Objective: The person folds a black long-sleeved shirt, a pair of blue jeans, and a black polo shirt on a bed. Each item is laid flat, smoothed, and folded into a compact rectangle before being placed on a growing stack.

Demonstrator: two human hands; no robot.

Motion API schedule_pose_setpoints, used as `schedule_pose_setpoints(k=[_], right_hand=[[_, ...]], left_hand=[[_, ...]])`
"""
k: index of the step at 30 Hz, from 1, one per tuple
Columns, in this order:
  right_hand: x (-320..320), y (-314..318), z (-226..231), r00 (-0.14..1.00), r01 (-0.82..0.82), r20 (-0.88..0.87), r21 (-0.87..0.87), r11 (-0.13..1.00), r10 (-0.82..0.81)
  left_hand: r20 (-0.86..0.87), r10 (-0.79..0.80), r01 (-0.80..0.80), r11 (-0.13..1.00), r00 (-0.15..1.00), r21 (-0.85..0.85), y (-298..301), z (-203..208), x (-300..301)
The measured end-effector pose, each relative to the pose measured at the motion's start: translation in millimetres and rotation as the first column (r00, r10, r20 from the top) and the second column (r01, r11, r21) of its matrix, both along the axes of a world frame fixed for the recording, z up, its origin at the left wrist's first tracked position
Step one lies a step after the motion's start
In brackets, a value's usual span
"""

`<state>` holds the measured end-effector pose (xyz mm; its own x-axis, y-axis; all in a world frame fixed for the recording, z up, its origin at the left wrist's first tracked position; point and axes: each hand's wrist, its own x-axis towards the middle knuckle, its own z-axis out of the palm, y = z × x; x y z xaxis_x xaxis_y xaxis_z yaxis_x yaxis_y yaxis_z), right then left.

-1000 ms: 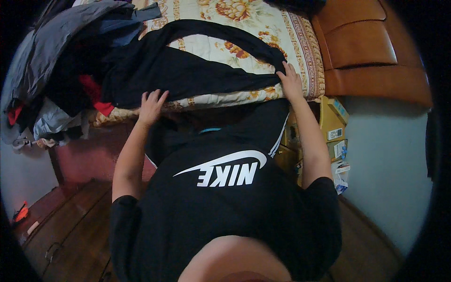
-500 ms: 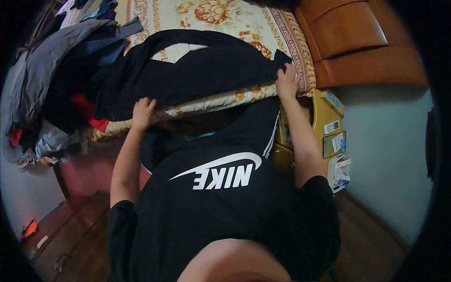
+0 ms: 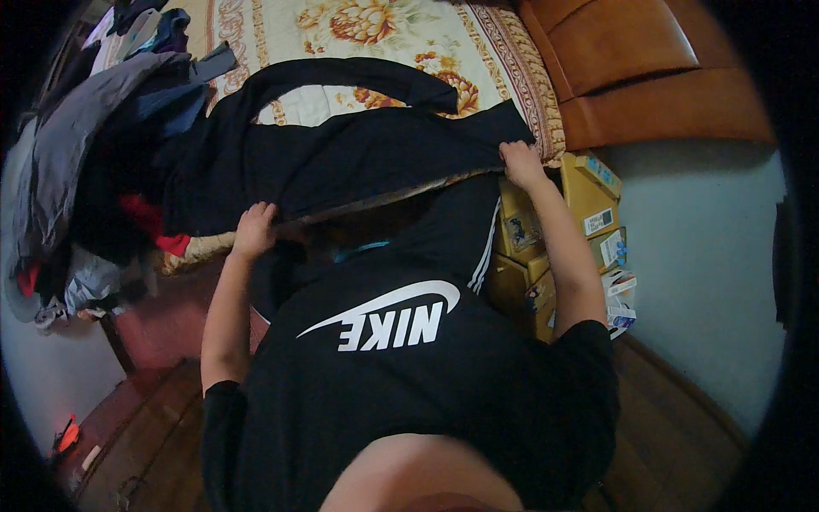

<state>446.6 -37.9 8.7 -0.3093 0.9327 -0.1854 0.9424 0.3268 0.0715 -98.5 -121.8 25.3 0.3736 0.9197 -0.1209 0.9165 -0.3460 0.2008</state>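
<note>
A black long-sleeved garment (image 3: 358, 158) lies stretched sideways across the near edge of the bed. One sleeve (image 3: 341, 72) curves along its far side, with the floral cover (image 3: 367, 21) showing in the gap between. At the garment's near left edge, my left hand (image 3: 257, 229) grips the cloth with curled fingers. My right hand (image 3: 521, 164) pinches its near right corner. The near edge runs taut between both hands and hangs slightly over the bed's edge.
Left of the garment is a heap of clothes, including a grey piece (image 3: 85, 111), a blue one (image 3: 166, 107) and a red one (image 3: 158, 226). A brown leather headboard (image 3: 657, 60) stands at the far right. Yellowish boxes (image 3: 589, 200) sit beside the bed near my right arm.
The garment's near edge has come toward me and covers more of the bed's edge. Its far sleeve lies more separate, with a wider gap. Both hands have moved slightly nearer.
</note>
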Motion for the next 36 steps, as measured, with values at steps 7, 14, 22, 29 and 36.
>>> schedule_pose_setpoints(k=[7, 14, 22, 29, 36], right_hand=[[6.1, 66.5, 17.9, 0.941, 0.170, -0.337, 0.414, 0.894, -0.023], [30.1, 104.2, -11.8, 0.893, 0.357, -0.371, 0.236, 0.904, -0.256], [26.9, 100.3, -14.4, 0.685, 0.633, -0.433, -0.046, 0.773, -0.586], [14.6, 93.9, 0.9, 0.863, 0.487, -0.289, 0.257, 0.835, -0.414], [-132.2, 123.3, 5.1, 0.937, 0.112, -0.350, 0.245, 0.963, -0.020]], left_hand=[[0.039, 0.061, -0.070, 0.949, 0.997, 0.308, 79.0, 21.4, 29.3], [-0.438, 0.071, -0.026, 0.994, 0.896, 0.108, 160.5, 15.4, 8.7], [-0.396, 0.219, -0.156, 0.970, 0.892, 0.184, 169.1, 4.7, -10.1], [-0.245, 0.335, -0.311, 0.941, 0.910, 0.131, 163.0, 13.6, -2.2], [-0.104, 0.413, -0.350, 0.860, 0.905, 0.371, 194.1, 1.1, -24.9]])
